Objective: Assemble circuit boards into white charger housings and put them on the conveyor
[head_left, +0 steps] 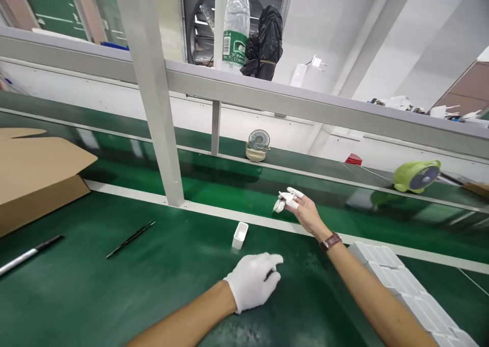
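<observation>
My left hand (254, 281), in a white glove, hovers over or rests on the green mat, which I cannot tell. Its fingers are curved, with a gap between thumb and forefinger and nothing visible in them. Just beyond it stands a small white open-topped plastic case (240, 236). My right hand (305, 212) has white covers on its fingertips and is raised near the pale strip at the bench's far edge. Its fingers pinch a small white piece (280, 203), whose exact kind is too small to make out.
Black tweezers (130, 240), a pen (30, 255) and a cardboard box (42, 179) lie to the left. White trays (405, 286) line the right side. A metal post (156, 102) rises ahead. Beyond are a small fan (258, 144) and a green fan (416, 176); a bottle (236, 31) stands above.
</observation>
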`<action>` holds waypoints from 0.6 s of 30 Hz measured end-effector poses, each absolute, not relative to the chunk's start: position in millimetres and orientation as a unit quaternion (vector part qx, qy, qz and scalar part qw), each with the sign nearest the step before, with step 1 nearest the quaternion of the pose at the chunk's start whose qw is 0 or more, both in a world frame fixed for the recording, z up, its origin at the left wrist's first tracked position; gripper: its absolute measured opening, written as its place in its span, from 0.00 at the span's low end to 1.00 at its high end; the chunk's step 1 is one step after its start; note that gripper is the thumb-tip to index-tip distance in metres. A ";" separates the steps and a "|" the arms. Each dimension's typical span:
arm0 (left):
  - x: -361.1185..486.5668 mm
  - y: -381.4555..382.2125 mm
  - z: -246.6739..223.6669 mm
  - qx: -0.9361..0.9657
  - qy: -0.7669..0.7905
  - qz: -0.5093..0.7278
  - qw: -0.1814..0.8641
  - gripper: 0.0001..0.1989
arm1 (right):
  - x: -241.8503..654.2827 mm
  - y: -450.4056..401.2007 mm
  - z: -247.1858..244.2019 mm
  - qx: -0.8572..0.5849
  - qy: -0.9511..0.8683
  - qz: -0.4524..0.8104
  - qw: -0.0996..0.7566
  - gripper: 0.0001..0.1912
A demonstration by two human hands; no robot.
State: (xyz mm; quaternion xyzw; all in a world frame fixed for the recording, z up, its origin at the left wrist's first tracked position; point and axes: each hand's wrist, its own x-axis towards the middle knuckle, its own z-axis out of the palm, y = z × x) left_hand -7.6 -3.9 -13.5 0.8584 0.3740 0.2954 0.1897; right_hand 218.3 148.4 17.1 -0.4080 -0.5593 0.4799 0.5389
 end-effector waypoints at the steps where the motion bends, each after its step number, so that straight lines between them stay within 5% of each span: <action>1: -7.0 -3.6 -13.3 0.851 0.383 0.299 0.200 0.18 | 217.7 132.2 23.1 -0.394 -0.557 0.499 0.535 0.34; 8: -3.1 -0.2 -12.5 0.767 0.470 0.319 0.300 0.23 | 211.1 44.2 47.4 -0.324 -0.502 0.612 0.517 0.28; 12: -3.0 1.1 -13.6 0.734 0.448 0.347 0.374 0.36 | 207.8 16.3 46.4 -0.305 -0.477 0.645 0.514 0.25; 18: -3.4 -7.6 -8.7 0.768 0.409 0.386 0.306 0.43 | 191.4 -7.0 33.1 -0.353 -0.476 0.624 0.510 0.26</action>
